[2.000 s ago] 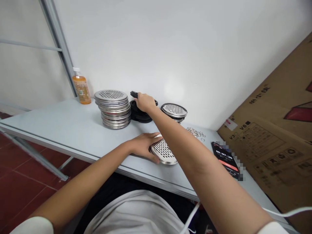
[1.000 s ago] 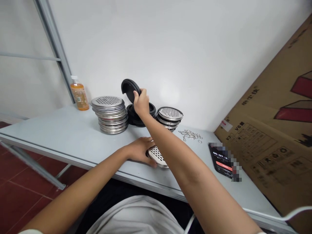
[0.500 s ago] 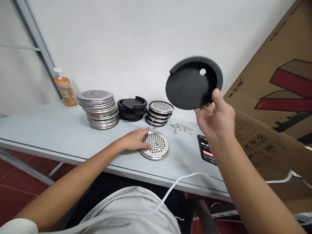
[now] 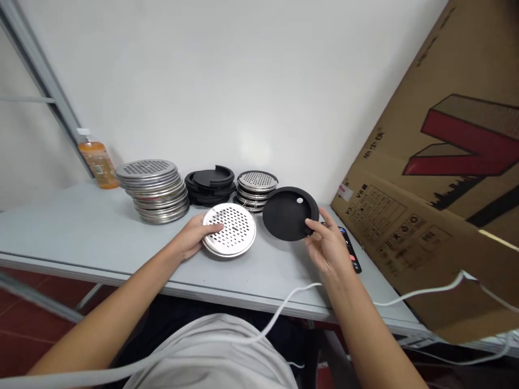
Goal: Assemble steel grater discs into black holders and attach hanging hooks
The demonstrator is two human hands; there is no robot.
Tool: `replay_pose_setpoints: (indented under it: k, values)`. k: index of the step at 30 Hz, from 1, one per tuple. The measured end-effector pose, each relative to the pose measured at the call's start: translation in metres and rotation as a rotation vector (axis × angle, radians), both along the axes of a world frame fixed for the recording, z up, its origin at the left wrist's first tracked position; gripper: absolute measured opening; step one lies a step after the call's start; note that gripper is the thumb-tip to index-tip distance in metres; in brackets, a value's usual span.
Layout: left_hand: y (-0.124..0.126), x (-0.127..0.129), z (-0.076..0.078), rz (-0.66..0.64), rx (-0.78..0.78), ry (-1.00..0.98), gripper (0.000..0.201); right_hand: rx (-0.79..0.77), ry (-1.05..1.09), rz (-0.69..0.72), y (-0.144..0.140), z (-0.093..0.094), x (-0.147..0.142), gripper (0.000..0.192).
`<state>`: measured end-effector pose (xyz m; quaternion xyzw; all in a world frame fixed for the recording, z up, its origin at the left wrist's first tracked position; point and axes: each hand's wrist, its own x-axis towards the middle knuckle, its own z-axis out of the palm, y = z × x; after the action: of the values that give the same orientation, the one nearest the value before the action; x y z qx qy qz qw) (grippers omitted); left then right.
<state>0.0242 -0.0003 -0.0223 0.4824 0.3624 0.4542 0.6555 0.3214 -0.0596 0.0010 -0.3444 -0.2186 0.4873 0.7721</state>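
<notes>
My left hand (image 4: 198, 235) grips a round perforated metal disc (image 4: 231, 232) by its left edge, thumb on top. The disc is lifted and tilted towards me. In my right hand (image 4: 327, 243) is a round black tray (image 4: 284, 216) with a raised rim and one small hole, held by its right side. The two pieces are close together but apart. Behind them, a stack of perforated metal discs (image 4: 158, 189) stands at the left, several black trays (image 4: 208, 186) in the middle, and a short stack of black trays fitted with discs (image 4: 257, 183) to their right.
An orange bottle (image 4: 98, 162) stands at the back left. A phone (image 4: 352, 251) lies behind my right hand. A large cardboard box (image 4: 389, 216) leans at the right. A white cable (image 4: 292, 297) runs across the table's front edge. The wall bounds the back.
My left hand has picked the metal disc up off the table and tilted it. My right hand has lowered the black tray towards the disc. The view has shifted slightly.
</notes>
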Motion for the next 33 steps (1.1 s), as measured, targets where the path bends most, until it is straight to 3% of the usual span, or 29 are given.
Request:
replay_pose_setpoints:
  k: [4,9,12,17,22,24,26,33]
  values:
    - [0.002,0.002,0.004,0.176,-0.019,-0.101,0.044,0.052,0.011,0.054,0.009,0.0,-0.023,0.043]
    - [0.001,0.02,0.003,0.143,0.07,-0.038,0.051,-0.03,0.156,0.272,0.017,-0.006,-0.067,0.024]
    - [0.001,0.027,-0.002,0.206,0.103,0.011,0.06,-0.001,0.213,0.322,0.012,-0.007,-0.08,0.031]
    - [0.003,0.028,-0.006,0.265,0.204,0.019,0.06,-0.014,0.222,0.419,-0.001,-0.01,-0.079,0.043]
    - [-0.006,0.031,0.0,0.218,0.089,-0.056,0.064,0.03,0.187,0.531,-0.008,-0.011,-0.079,0.026]
    - [-0.009,0.033,0.003,0.204,0.07,-0.071,0.062,0.024,0.164,0.588,-0.009,-0.011,-0.08,0.045]
    - [-0.01,0.035,0.004,0.193,0.083,-0.084,0.058,0.021,0.135,0.603,-0.008,-0.011,-0.079,0.054]
    - [-0.012,0.042,0.004,0.247,0.129,-0.13,0.056,-0.002,0.097,0.566,-0.008,-0.016,-0.08,0.043]
